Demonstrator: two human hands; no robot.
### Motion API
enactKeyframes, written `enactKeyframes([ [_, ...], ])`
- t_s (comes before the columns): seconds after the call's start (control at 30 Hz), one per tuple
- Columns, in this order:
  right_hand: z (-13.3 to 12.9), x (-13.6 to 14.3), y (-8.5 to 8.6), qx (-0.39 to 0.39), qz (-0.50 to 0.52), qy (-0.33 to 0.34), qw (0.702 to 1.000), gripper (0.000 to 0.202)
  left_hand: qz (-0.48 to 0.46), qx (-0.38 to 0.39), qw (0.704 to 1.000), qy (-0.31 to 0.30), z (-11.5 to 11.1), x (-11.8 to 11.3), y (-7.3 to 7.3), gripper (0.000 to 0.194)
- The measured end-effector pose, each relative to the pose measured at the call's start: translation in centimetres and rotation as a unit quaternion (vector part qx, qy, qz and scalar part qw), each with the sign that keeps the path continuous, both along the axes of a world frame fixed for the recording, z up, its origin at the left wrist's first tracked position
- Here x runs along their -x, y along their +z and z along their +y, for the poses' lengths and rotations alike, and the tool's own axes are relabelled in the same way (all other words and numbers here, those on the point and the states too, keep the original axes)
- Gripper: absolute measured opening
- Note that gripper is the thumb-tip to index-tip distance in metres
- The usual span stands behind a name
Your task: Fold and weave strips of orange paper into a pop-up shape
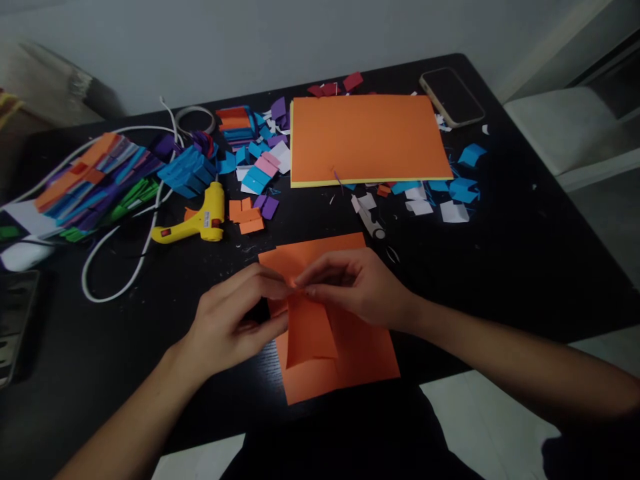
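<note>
2 hands (367,288) pinch orange paper (311,333) near table's front edge (220,437).

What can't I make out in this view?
All in the head view:
Grip on the folded orange paper: left hand and right hand cover it.
Label on glue gun: too small.
What lies beneath the large orange sheet: covered.
Dark object, far left: cut by edge.

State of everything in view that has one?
Left hand: pinching folded orange piece
Right hand: pinching same piece
Folded orange piece: held, lower end spread
Orange sheets below: overlapping, on table
Glue gun: lying on table, unheld; power unclear
Phone: face up, screen dark
Large orange sheet: flat, yellow edge showing beneath
White cable: loosely looped
</note>
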State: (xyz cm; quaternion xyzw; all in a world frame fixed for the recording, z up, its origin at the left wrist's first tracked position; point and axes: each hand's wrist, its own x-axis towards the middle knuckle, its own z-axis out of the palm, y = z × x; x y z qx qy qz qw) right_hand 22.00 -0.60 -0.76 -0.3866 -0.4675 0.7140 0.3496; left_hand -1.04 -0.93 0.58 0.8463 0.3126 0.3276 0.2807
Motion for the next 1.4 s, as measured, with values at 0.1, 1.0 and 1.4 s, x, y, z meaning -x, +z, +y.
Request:
enactKeyframes([
  [0.1,-0.06,0.04,0.07,0.002,0.005,-0.007,1.000,0.015,0.004,-0.003,1.000,0.004,-0.06,-0.02,0.08,0.018],
  [1.0,-0.51,0.40,0.13,-0.011,0.031,-0.049,0.998,0.018,0.013,0.039,0.998,0.043,-0.77,-0.37,0.36,0.016],
  [1.4,-0.42,-0.28,0.45,-0.061,-0.055,0.059,0.995,0.020,-0.006,0.108,0.994,0.019,-0.77,-0.73,0.19,0.019],
])
